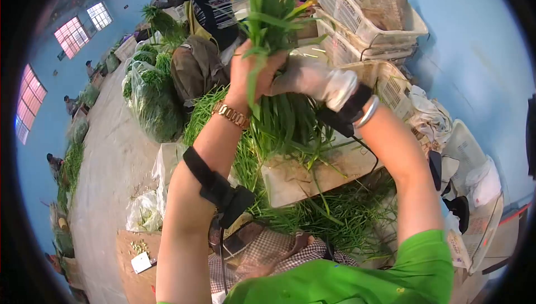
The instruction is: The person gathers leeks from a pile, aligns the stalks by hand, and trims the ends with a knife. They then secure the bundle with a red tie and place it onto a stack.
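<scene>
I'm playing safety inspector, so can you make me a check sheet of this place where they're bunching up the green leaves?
Surface: pale board, brown smears, leaves partly over it.
Job's things: leaves, bunched, held up.
Clutter: loose stems around the board; white bag on the floor.
Grips: left grip closed around the leaves; right grip gloved, blurred, hold unclear.
Cables: black cord from left arm strap to lap; another from right wrist strap.
Surroundings: person nearby; stacked crates by a blue wall.
</scene>
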Motion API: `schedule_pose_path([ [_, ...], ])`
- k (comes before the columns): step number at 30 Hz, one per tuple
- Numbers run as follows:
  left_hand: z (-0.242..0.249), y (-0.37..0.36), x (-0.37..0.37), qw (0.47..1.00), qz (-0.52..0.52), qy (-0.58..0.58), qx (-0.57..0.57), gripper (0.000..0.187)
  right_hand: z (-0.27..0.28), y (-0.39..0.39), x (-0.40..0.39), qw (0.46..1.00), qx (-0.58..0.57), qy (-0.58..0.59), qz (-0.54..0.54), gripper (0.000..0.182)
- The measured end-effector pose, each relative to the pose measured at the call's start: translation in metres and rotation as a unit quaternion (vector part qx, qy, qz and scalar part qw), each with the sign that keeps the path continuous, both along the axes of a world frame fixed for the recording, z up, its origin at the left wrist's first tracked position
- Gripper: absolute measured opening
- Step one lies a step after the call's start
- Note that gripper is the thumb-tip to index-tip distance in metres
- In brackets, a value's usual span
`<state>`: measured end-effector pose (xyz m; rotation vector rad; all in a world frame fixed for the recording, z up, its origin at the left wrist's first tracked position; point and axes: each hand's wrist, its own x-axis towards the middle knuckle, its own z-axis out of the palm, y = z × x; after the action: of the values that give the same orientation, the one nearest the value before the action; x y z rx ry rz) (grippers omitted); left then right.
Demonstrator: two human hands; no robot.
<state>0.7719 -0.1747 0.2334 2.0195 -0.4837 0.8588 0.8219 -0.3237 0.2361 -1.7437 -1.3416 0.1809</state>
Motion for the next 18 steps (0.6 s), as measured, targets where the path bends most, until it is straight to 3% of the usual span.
schedule_pose_path([
  [1, 0.014, -0.006, -0.015, 0.996, 0.075, 0.044, -0.027, 0.028, 0.02, -0.021, -0.015, 0.999, 0.024, 0.036, -0.018, 0.082],
  [2, 0.006, 0.013, -0.008, 0.996, 0.014, 0.044, -0.07, 0.028, 0.027, -0.039, -0.022, 0.996, 0.049, 0.072, -0.036, 0.086],
  [3, 0.003, 0.019, -0.016, 0.981, 0.051, 0.074, -0.171, 0.029, 0.018, -0.056, -0.015, 0.983, 0.148, 0.097, -0.053, 0.087],
  [4, -0.01, 0.017, -0.025, 0.977, 0.087, 0.092, -0.171, 0.031, 0.008, -0.076, -0.006, 0.959, 0.249, 0.119, -0.071, 0.088],
  [5, -0.023, 0.014, -0.033, 0.972, 0.122, 0.111, -0.17, 0.033, -0.003, -0.097, -0.008, 0.955, 0.238, 0.125, -0.128, 0.085],
  [6, -0.054, 0.014, -0.039, 0.977, 0.16, 0.119, -0.074, 0.036, -0.018, -0.116, -0.018, 0.949, 0.221, 0.135, -0.181, 0.082],
  [8, -0.093, 0.03, -0.033, 0.971, 0.036, 0.22, -0.087, 0.04, -0.057, -0.141, -0.014, 0.94, 0.198, 0.211, -0.182, 0.076],
  [9, -0.052, 0.007, -0.058, 0.97, 0.16, 0.181, -0.028, 0.033, -0.062, -0.151, -0.023, 0.932, 0.212, 0.218, -0.198, 0.073],
  [10, -0.02, 0.016, -0.054, 0.983, 0.136, 0.092, -0.086, 0.026, -0.07, -0.16, -0.036, 0.921, 0.226, 0.231, -0.219, 0.069],
  [11, 0.007, 0.024, -0.058, 0.975, 0.084, 0.074, -0.194, 0.021, -0.08, -0.165, -0.044, 0.906, 0.234, 0.266, -0.232, 0.071],
  [12, 0.037, 0.028, -0.067, 0.945, 0.087, 0.153, -0.276, 0.023, -0.091, -0.168, -0.047, 0.909, 0.231, 0.261, -0.228, 0.073],
  [13, 0.05, 0.046, -0.06, 0.918, 0.109, 0.153, -0.35, 0.025, -0.101, -0.17, -0.047, 0.913, 0.231, 0.253, -0.222, 0.075],
  [14, 0.065, 0.05, -0.063, 0.916, 0.035, 0.095, -0.389, 0.022, -0.103, -0.17, -0.045, 0.918, 0.235, 0.239, -0.212, 0.077],
  [15, 0.084, 0.06, -0.064, 0.92, 0.066, 0.077, -0.379, 0.021, -0.095, -0.163, -0.047, 0.932, 0.223, 0.214, -0.192, 0.091],
  [18, 0.113, 0.098, -0.077, 0.924, -0.007, 0.121, -0.362, 0.028, -0.074, -0.125, -0.044, 0.954, 0.17, -0.116, -0.217, 0.104],
])
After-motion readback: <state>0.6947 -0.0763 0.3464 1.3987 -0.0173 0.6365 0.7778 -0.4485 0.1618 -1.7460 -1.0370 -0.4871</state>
